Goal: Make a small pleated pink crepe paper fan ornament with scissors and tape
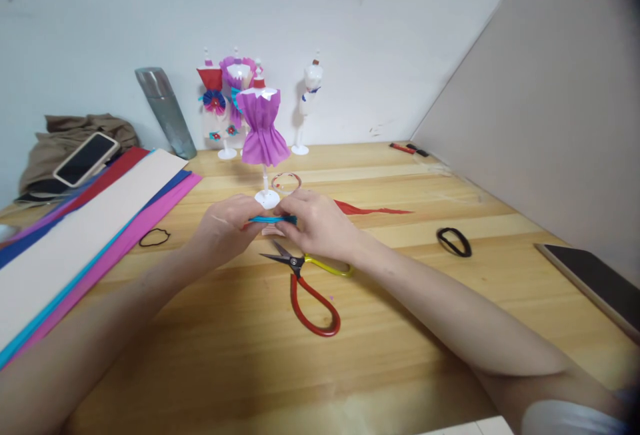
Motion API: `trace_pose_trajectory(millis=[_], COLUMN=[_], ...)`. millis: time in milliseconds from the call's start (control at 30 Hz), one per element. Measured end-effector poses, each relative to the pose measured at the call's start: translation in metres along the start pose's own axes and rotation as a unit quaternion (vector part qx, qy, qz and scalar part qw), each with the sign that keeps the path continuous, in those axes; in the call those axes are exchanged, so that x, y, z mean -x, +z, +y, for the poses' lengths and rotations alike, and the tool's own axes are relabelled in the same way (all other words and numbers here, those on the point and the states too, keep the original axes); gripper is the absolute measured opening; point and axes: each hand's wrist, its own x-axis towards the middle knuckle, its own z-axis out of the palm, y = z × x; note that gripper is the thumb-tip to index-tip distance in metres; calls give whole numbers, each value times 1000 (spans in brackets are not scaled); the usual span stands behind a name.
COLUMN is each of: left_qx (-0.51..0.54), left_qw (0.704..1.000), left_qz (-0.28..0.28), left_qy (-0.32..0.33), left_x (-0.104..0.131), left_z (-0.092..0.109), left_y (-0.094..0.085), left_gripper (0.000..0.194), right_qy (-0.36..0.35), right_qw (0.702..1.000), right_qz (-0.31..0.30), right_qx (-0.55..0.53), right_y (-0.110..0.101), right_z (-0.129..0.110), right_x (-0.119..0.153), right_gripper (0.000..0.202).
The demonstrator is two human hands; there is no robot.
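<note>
beyond red-and-yellow-handled metal scissors (295,262), our left hand (229,218) and right hand (316,220) pinch narrow blue papery strip (263,219) between fingers; likely gathering, needs steady tension.

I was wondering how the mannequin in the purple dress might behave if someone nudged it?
The dressed mannequin would probably tip fairly easily, as its bulk sits high on a thin post above a round base narrower than the skirt. The purple dress looks thin and gathered, so it may crumple if gripped.
</note>
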Motion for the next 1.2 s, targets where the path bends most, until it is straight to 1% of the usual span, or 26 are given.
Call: trace_pose_trajectory(millis=[100, 200, 300, 400, 500, 567, 633, 733, 800, 900, 967, 1033, 1100, 1200], left_qx=[17, 40, 74, 91, 66, 38, 33, 80, 123, 160, 156, 139, 125, 139], left_qw=[999, 996, 995, 994, 995, 996, 994, 987, 979, 968, 964, 962, 960, 957], left_qz=[-21, -18, -10, -1, -9, -17, -26, -57, -90, -147, -165, -173, -178, -180], left_qy=[-47, -76, -69, -55, -67, -82, -98, -129, -134, -126, -140, -161, -176, -179], left_x=[0, -1, -2, -2, -2, -1, -2, -4, -4, -3, 0, 3, 5, 6], left_z=[1, 4, 8, 11, 13, 12, 10, 5, -2, -14, -22, -27, -28, -27], left_y=[1, 1, 1, 1, 1, 1, -1, -3, -3, 4, 10, 16, 21, 24], left_gripper=[18, 18, 14, 20, 13, 14, 16, 17, 20, 21, 18, 18, 19, 19], right_qy=[-15, -31, -39, -45, -54, -54, -36, 10, 20, 0, -14, -7, 17, 28], right_qw=[1000, 999, 998, 998, 997, 998, 999, 999, 1000, 996, 994, 994, 996, 997], right_qz=[5, 19, 33, 43, 46, 37, 33, 23, -13, -84, -112, -108, -86, -67], right_qx=[12, 28, 22, 16, 20, 11, -9, -24, -19, 0, 13, 22, 28, 25], right_y=[3, 7, 9, 11, 11, 10, 10, 8, 8, 7, 8, 10, 13, 18], right_z=[1, 3, 6, 7, 5, 5, 6, 11, 14, 19, 21, 25, 30, 37], right_x=[0, 0, 0, 1, 1, 1, 0, -1, -2, -4, -4, -4, -5, -6], right_gripper=[10, 11, 13, 16, 15, 13, 11, 11, 10, 16, 22, 21, 15, 17])
